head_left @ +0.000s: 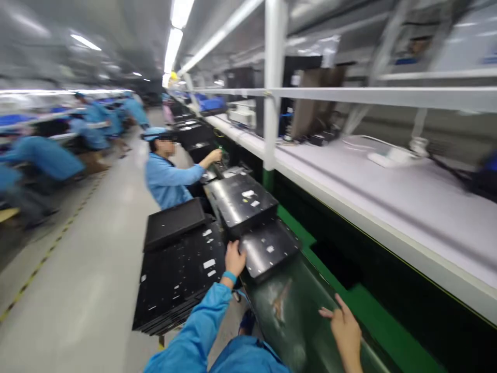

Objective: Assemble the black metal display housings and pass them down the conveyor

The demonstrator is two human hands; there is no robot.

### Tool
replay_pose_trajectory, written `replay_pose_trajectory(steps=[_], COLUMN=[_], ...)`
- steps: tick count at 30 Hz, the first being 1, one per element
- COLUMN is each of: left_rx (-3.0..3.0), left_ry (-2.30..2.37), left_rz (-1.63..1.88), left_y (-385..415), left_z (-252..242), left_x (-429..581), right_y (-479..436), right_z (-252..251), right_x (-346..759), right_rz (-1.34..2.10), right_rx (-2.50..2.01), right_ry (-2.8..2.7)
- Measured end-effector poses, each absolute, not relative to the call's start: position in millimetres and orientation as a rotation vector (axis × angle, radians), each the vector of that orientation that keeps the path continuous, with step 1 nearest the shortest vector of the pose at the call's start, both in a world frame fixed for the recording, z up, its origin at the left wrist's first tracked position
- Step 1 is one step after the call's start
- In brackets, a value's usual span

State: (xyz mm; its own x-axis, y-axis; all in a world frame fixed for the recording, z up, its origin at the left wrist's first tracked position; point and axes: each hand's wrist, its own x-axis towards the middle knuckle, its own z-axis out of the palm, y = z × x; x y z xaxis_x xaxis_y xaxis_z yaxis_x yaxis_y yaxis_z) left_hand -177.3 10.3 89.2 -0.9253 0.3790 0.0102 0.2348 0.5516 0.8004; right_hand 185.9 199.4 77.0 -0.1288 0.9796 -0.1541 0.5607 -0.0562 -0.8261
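My left hand (234,260) is at the near-left side of a flat black case (272,249), its fingers curled against the edge. That case lies on the dark green conveyor belt (295,311), close behind it a second, larger black case (243,199) with white labels on top. Over the belt on the right is my right hand (345,331), thumb and forefinger stretched out and apart, holding nothing. Beside my left arm stands a stack of black panels (176,280), with a black tray-like panel (174,221) lying on its far end.
A co-worker in blue (171,176) reaches over the line farther ahead. Along the right runs a white bench (388,207) with a white post (274,93) at its edge. An aisle (93,259) lies to the left, with several people beyond it.
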Motion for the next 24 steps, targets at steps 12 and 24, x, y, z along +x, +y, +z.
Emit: replay_pose_trajectory(steps=[12,24], left_rx=[0.378,0.656], left_ry=[2.373,2.334], left_rz=[1.594,1.396], left_y=[19.2,-6.1], left_z=[95.2,120.0], left_x=[-161.6,-113.3], right_y=[230.2,231.5], right_z=[72.9,87.2], right_x=[-40.2,-1.1], right_rz=[1.447,1.821], right_rx=[-1.770,-1.593], right_ry=[-1.957,-1.383])
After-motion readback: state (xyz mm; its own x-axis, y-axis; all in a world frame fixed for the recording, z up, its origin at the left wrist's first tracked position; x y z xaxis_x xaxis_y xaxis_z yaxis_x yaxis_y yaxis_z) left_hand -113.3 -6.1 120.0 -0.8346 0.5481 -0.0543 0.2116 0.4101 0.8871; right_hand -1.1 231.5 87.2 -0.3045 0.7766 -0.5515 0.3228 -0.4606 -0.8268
